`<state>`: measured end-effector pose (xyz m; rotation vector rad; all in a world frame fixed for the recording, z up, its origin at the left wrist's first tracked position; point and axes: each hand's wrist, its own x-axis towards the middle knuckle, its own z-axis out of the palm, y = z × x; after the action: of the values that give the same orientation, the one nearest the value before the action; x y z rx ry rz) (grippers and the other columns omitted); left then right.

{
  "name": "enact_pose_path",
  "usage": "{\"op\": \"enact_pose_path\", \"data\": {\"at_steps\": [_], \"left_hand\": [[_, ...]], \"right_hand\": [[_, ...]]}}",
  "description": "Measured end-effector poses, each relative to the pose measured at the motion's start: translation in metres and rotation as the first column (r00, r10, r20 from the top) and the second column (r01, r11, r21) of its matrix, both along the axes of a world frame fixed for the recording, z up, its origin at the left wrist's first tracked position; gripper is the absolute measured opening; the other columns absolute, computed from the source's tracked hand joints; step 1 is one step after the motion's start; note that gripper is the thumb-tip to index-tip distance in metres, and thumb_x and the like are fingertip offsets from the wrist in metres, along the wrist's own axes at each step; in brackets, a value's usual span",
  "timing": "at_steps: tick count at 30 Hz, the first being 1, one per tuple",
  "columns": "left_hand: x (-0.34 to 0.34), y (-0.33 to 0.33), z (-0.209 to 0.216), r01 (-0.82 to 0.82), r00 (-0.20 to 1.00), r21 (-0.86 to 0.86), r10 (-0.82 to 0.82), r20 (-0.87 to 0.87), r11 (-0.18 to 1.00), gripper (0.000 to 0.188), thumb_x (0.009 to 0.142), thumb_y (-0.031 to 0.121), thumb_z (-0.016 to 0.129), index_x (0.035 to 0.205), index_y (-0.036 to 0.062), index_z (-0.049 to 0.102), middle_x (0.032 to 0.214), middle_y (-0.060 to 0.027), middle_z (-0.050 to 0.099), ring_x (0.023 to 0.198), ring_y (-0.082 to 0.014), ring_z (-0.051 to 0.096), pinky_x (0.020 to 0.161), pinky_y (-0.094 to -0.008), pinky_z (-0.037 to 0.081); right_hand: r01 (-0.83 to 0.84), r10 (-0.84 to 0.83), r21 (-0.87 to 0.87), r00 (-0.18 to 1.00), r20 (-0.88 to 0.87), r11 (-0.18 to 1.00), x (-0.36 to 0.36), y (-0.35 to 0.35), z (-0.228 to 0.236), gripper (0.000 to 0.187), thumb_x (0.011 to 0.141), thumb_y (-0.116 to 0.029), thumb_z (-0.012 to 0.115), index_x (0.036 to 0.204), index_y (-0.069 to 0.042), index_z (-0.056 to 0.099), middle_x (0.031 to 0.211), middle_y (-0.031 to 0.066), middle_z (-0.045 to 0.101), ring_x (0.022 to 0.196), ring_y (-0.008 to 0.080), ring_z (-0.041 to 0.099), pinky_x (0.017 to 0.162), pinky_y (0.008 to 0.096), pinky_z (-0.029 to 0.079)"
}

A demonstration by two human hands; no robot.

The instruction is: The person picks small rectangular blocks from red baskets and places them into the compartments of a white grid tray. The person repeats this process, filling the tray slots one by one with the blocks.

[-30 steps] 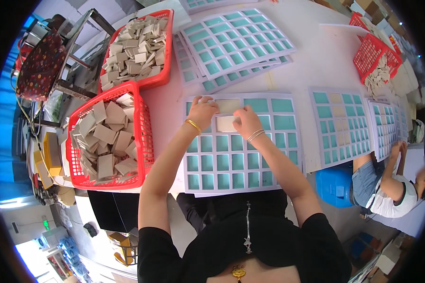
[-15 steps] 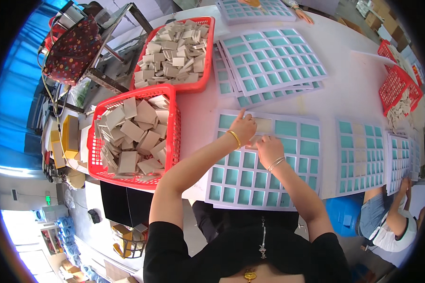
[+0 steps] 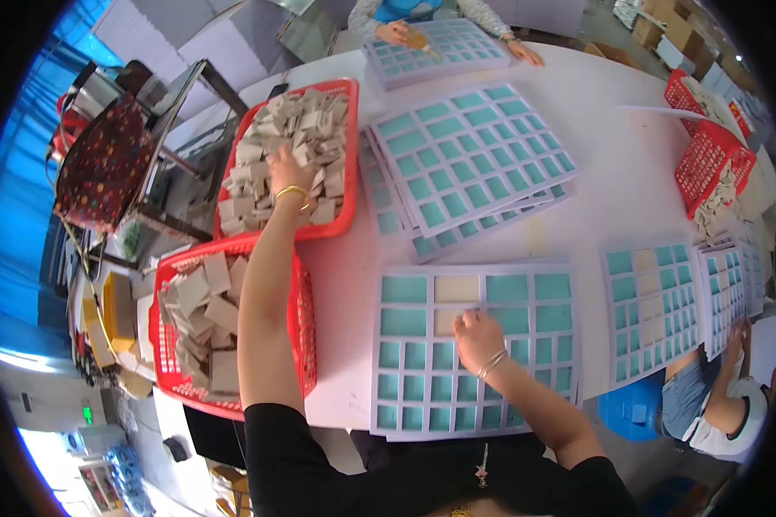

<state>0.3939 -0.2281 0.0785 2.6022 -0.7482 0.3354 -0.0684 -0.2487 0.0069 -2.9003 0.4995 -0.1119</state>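
Observation:
My left hand (image 3: 288,175) reaches into the far red basket (image 3: 351,155), fingers partly spread over a heap of small beige tiles (image 3: 312,129). No tile shows clearly in its grasp. My right hand (image 3: 478,340) is over the white grid panel (image 3: 388,345) in front of me, its fingers bent and drawn together beside a beige tile (image 3: 445,323) in the second row. Whatever those fingers hold, if anything, is hidden. Another beige tile (image 3: 457,289) fills the top-row compartment just above. The other compartments in view show turquoise bottoms.
A nearer red basket (image 3: 306,319) holds larger beige tiles (image 3: 224,297). Stacked grid panels (image 3: 474,155) lie beyond my panel, with more panels (image 3: 651,302) to the right. Across the table, a co-worker's hand (image 3: 394,33) is over another panel. A red basket (image 3: 711,164) stands far right.
My left hand has left the grid panel and moved up and left into the far basket. My right hand stays at the second-row tile, now with that tile more exposed. The view has shifted.

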Motion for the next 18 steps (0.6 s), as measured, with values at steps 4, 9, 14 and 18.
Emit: {"op": "enact_pose_path", "data": {"at_steps": [4, 9, 14, 18], "left_hand": [[0.023, -0.014, -0.016, -0.174, 0.984, 0.227, 0.177, 0.007, 0.958, 0.079, 0.069, 0.047, 0.074, 0.134, 0.0186, 0.038, 0.135, -0.0203, 0.039, 0.125, -0.0405, 0.039, 0.096, -0.0481, 0.044], [0.005, -0.033, -0.01, -0.112, 0.985, 0.463, 0.158, -0.062, 0.879, 0.073, 0.073, 0.047, 0.07, 0.134, 0.0212, 0.038, 0.138, -0.0207, 0.039, 0.13, -0.0398, 0.032, 0.094, -0.0505, 0.046], [0.044, -0.017, -0.03, 0.017, 0.997, 0.534, 0.025, -0.071, 0.845, 0.069, 0.075, 0.041, 0.07, 0.134, 0.0213, 0.04, 0.14, -0.0226, 0.037, 0.128, -0.0466, 0.036, 0.097, -0.0502, 0.044], [0.055, 0.014, -0.036, 0.045, 0.967, 0.319, 0.039, -0.251, 0.947, 0.056, 0.077, 0.024, 0.064, 0.129, 0.0146, 0.043, 0.135, -0.0266, 0.04, 0.116, -0.0441, 0.05, 0.096, -0.0458, 0.045]], "right_hand": [[0.015, -0.015, 0.007, 0.999, 0.043, 1.0, -0.001, 0.005, 0.003, 0.022, 0.077, -0.011, 0.057, 0.096, -0.003, 0.064, 0.093, 0.0072, 0.056, 0.087, 0.0244, 0.055, 0.065, 0.0372, 0.048], [0.025, -0.027, 0.036, 0.998, 0.053, 0.999, -0.002, 0.001, 0.003, 0.031, 0.068, -0.011, 0.066, 0.097, -0.002, 0.062, 0.093, 0.009, 0.054, 0.084, 0.0251, 0.056, 0.069, 0.035, 0.05], [0.04, -0.042, 0.058, 0.999, 0.031, 0.998, 0.001, 0.002, 0.008, 0.021, 0.076, -0.011, 0.057, 0.094, -0.003, 0.063, 0.093, 0.0074, 0.055, 0.09, 0.0238, 0.054, 0.067, 0.0357, 0.049], [0.032, -0.035, 0.037, 0.996, 0.079, 0.999, 0.0, 0.003, 0.007, 0.021, 0.076, -0.012, 0.056, 0.093, -0.003, 0.063, 0.093, 0.0072, 0.055, 0.09, 0.0236, 0.054, 0.067, 0.036, 0.049]]}}
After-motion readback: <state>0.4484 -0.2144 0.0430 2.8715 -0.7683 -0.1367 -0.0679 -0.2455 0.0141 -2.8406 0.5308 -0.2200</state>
